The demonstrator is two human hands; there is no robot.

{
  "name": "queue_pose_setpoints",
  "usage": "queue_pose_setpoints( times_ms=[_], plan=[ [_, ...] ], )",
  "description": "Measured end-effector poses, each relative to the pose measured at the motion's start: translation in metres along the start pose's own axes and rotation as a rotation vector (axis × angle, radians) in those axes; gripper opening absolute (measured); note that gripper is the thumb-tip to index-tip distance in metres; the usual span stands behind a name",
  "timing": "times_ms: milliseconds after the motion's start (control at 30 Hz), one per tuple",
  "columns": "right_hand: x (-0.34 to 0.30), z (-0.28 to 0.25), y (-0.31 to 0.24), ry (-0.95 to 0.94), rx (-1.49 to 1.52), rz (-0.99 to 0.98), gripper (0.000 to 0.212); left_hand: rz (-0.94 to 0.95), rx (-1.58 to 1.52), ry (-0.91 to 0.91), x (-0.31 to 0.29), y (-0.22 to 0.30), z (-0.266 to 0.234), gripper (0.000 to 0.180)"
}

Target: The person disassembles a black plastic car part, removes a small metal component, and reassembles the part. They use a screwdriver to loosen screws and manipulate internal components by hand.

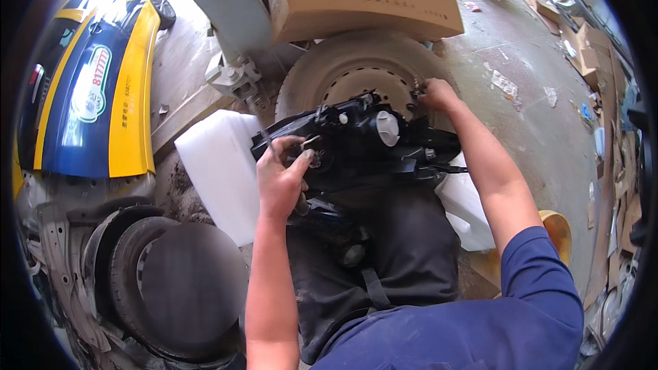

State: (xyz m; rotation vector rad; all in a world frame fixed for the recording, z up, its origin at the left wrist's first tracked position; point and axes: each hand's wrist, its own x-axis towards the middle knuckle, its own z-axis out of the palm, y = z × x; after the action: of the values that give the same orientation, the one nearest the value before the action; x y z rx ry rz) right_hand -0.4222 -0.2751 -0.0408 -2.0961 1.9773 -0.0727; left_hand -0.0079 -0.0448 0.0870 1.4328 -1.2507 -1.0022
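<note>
A black car headlight housing (356,137) lies back side up across my lap, against the wheel. On its back sit a round white cap (387,128) and several small fittings. My left hand (279,178) is closed over the housing's left end, thumb and fingers beside a small round fitting (315,157). A thin metal rod (264,127) sticks up from between those fingers; its lower end is hidden. Beyond the housing's far right side, my right hand (439,94) pinches a small dark part (415,92), too small to name, over the wheel.
A dusty wheel with tyre (295,75) lies in front of me, a cardboard box (363,0) behind it. White plastic pieces (219,164) flank my legs. More tyres (123,260) lie lower left. A blue-yellow car panel (89,96) stands left, and cardboard scraps (596,55) lie right.
</note>
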Motion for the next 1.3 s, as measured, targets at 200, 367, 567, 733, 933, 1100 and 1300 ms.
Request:
queue_pose_setpoints(
  times_ms=[200, 367, 567, 733, 933, 1100, 1300],
  plan=[
    [0.016, 0.027, -0.020, 0.040, -0.021, 0.091, 0.036, 0.163, 0.225, -0.134, 0.064, 0.012, -0.009, 0.018],
    [0.021, 0.037, -0.016, 0.067, -0.033, 0.035, 0.037, -0.067, 0.336, -0.093, 0.089, -0.001, -0.014, 0.028],
    [0.021, 0.044, 0.000, 0.075, -0.018, -0.045, 0.038, 0.064, 0.456, -0.005, 0.097, -0.023, -0.013, 0.045],
    [0.009, 0.014, 0.009, 0.224, 0.302, -0.013, 0.041, 0.047, 0.505, 0.020, 0.095, -0.024, -0.013, 0.044],
    [-0.067, -0.068, -0.001, 0.155, 1.403, -0.171, 0.027, 0.084, 0.509, 0.015, 0.099, -0.030, -0.014, 0.042],
    [-0.148, -0.128, -0.041, 0.281, 1.703, -0.306, 0.030, 0.088, 0.465, 0.026, 0.099, -0.033, -0.013, 0.036],
    [-0.226, -0.097, -0.126, -0.205, 1.761, -0.242, 0.033, 0.101, 0.534, 0.018, 0.099, -0.027, -0.013, 0.040]
  ],
)
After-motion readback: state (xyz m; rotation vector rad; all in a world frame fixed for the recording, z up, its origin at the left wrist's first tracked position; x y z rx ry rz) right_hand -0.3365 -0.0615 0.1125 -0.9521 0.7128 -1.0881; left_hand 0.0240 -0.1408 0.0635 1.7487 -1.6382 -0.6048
